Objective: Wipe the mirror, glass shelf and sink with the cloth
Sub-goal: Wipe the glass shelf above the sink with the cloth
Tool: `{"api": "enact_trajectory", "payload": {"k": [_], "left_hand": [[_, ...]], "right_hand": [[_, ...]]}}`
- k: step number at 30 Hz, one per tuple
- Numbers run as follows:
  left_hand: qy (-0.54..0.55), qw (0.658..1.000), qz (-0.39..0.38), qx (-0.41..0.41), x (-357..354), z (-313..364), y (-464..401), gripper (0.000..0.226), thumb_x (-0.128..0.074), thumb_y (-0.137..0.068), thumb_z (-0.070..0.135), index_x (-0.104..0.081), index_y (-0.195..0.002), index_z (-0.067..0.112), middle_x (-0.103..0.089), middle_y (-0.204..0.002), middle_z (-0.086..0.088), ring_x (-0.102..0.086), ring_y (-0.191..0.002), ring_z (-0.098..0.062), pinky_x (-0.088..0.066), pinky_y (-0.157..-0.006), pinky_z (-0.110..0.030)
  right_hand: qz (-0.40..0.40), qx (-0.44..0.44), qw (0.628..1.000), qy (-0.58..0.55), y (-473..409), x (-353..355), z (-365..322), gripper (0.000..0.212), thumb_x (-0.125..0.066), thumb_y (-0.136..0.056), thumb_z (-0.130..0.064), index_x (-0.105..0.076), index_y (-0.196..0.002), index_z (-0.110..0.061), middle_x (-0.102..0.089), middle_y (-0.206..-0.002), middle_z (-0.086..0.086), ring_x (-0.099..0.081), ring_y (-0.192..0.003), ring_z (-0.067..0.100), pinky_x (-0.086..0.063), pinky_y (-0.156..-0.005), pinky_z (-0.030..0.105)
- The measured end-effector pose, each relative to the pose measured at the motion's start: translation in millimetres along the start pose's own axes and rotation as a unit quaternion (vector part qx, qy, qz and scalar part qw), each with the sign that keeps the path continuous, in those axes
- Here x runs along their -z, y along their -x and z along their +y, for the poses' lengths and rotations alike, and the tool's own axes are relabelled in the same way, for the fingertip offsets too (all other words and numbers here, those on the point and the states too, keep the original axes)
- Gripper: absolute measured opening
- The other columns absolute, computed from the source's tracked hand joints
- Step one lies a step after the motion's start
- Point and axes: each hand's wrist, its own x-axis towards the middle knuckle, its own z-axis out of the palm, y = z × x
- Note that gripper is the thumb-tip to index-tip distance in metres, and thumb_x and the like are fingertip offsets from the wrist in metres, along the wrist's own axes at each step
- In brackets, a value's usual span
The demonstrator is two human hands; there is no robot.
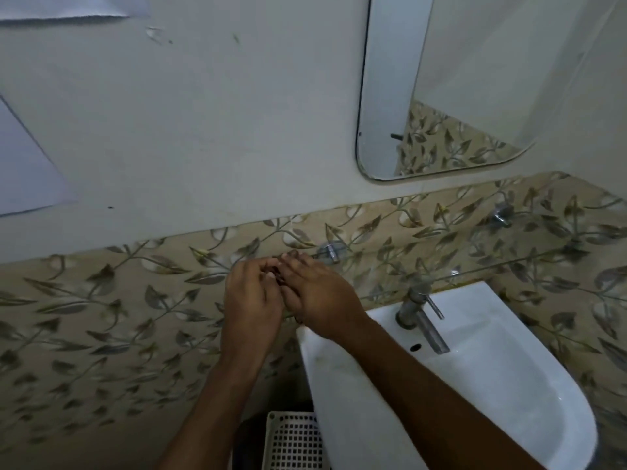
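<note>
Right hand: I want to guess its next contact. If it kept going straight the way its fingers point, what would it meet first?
Probably the left hand, pressed against the right hand; beyond lies the tiled wall. Depth is unclear.

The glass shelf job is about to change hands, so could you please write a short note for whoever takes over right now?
Left hand and right hand: together at the left end of the glass shelf, fingers curled around something small and dark; what it is, I cannot tell.
No cloth is visible.
Mirror hangs above the shelf; sink sits below, with the tap at its back.
Done: cannot tell from this view.
Left: assume mirror, shelf and sink all need wiping.
</note>
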Motion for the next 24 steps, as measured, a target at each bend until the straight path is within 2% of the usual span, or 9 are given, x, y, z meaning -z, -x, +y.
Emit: {"api": "enact_trajectory", "payload": {"k": [2,7,10,14,15,18,22,24], "left_hand": [[0.001,1.0,0.002,0.004,6,-2,-1,0.021,-0.049,-0.1,0.013,-0.062,-0.116,0.014,-0.057,-0.112,-0.002,-0.055,-0.106,-0.017,-0.046,-0.092,-0.032],[0.001,1.0,0.011,-0.002,8,-11,2,0.018,-0.052,-0.099,0.013,-0.061,-0.112,0.019,-0.056,-0.109,0.004,-0.055,-0.1,-0.015,-0.042,-0.081,-0.023],[0.017,1.0,-0.011,0.005,-4,-9,4,0.019,-0.053,-0.098,0.01,-0.062,-0.112,0.019,-0.056,-0.108,0.002,-0.055,-0.1,-0.016,-0.042,-0.084,-0.027],[0.022,0.999,-0.034,-0.014,-17,2,4,0.021,-0.055,-0.096,0.006,-0.065,-0.113,0.014,-0.055,-0.106,0.001,-0.047,-0.094,-0.005,-0.036,-0.079,-0.008],[0.02,0.999,-0.034,-0.019,-19,3,5,0.021,-0.056,-0.095,0.006,-0.064,-0.113,0.015,-0.055,-0.106,0.001,-0.048,-0.095,-0.005,-0.036,-0.081,-0.009],[0.018,0.999,-0.034,-0.032,-19,1,6,0.022,-0.056,-0.096,0.007,-0.064,-0.113,0.017,-0.056,-0.107,0.003,-0.053,-0.1,-0.012,-0.041,-0.089,-0.027],[-0.017,0.999,-0.034,-0.028,-25,3,5,0.019,-0.057,-0.095,0.009,-0.066,-0.111,0.015,-0.06,-0.106,-0.001,-0.055,-0.103,-0.02,-0.042,-0.093,-0.032],[-0.04,0.998,-0.035,-0.04,-27,6,1,0.017,-0.057,-0.096,0.011,-0.067,-0.11,0.014,-0.061,-0.106,-0.002,-0.053,-0.104,-0.022,-0.041,-0.093,-0.033]], "right_hand": [[-0.006,-0.009,1.0,0.011,-4,1,5,0.053,-0.036,-0.107,-0.038,-0.033,-0.157,-0.021,-0.027,-0.166,0.0,-0.02,-0.155,0.018,-0.017,-0.124,0.034],[0.025,0.005,0.999,0.026,20,-9,-9,0.056,-0.029,-0.103,-0.04,-0.044,-0.152,-0.016,-0.04,-0.16,0.005,-0.035,-0.149,0.027,-0.024,-0.123,0.043],[0.031,0.021,0.999,-0.001,14,-9,-6,0.052,-0.03,-0.105,-0.038,-0.045,-0.152,-0.018,-0.04,-0.16,0.005,-0.033,-0.149,0.027,-0.024,-0.122,0.042],[0.042,-0.045,0.998,-0.007,15,-1,10,0.049,-0.034,-0.108,-0.038,-0.041,-0.154,-0.021,-0.034,-0.163,0.0,-0.025,-0.154,0.021,-0.017,-0.124,0.035],[0.04,-0.065,0.997,-0.005,21,1,16,0.05,-0.034,-0.108,-0.039,-0.039,-0.155,-0.02,-0.032,-0.164,0.0,-0.022,-0.154,0.02,-0.015,-0.125,0.034],[0.056,-0.094,0.994,0.012,40,-4,19,0.055,-0.029,-0.106,-0.039,-0.035,-0.156,-0.018,-0.03,-0.165,0.0,-0.018,-0.155,0.02,-0.011,-0.127,0.037],[0.065,-0.038,0.997,-0.028,37,-16,-8,0.053,-0.029,-0.105,-0.033,-0.043,-0.151,-0.01,-0.043,-0.158,0.008,-0.03,-0.152,0.029,-0.02,-0.125,0.046],[0.048,-0.008,0.998,-0.036,26,-15,-7,0.05,-0.036,-0.106,-0.027,-0.042,-0.151,-0.006,-0.042,-0.158,0.012,-0.029,-0.152,0.032,-0.019,-0.125,0.045]]}}
